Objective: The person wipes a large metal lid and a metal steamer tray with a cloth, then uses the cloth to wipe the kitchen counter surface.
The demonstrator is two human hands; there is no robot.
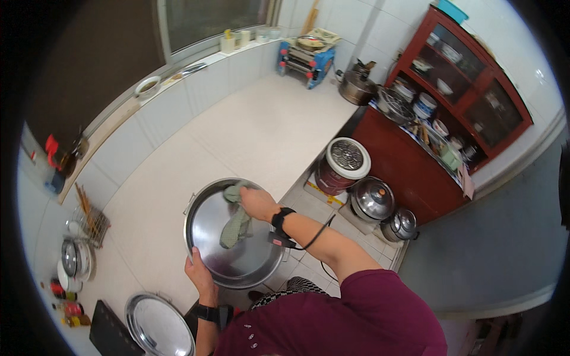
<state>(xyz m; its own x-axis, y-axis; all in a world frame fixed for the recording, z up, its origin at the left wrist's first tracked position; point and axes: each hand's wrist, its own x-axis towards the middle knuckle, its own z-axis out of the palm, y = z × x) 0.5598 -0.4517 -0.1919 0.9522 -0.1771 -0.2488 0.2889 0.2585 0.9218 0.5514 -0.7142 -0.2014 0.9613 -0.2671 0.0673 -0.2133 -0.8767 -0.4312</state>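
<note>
A large round steel pan point(262, 262) with wire side handles sits tilted up before me at the counter's front edge. My left hand point(201, 277) grips its near-left rim, thumb over the edge. Inside, a damp-looking green cloth point(236, 229) is bunched in my right hand point(258, 204), which presses part of it near the pan's far inner wall while the rest trails across the shiny bottom. A black strap with a small device and cable point(282, 240) circles my right wrist; another black band point(208, 313) is on the left.
A pale counter point(231, 129) runs under the window. A steel lid point(158, 327) lies at lower left, near a wire utensil basket point(95, 227). At the back stand a blue pasta machine point(307, 62) and a pot point(357, 86). A bucket point(336, 173) and lidded pots point(373, 200) occupy the floor by a red cabinet point(401, 160).
</note>
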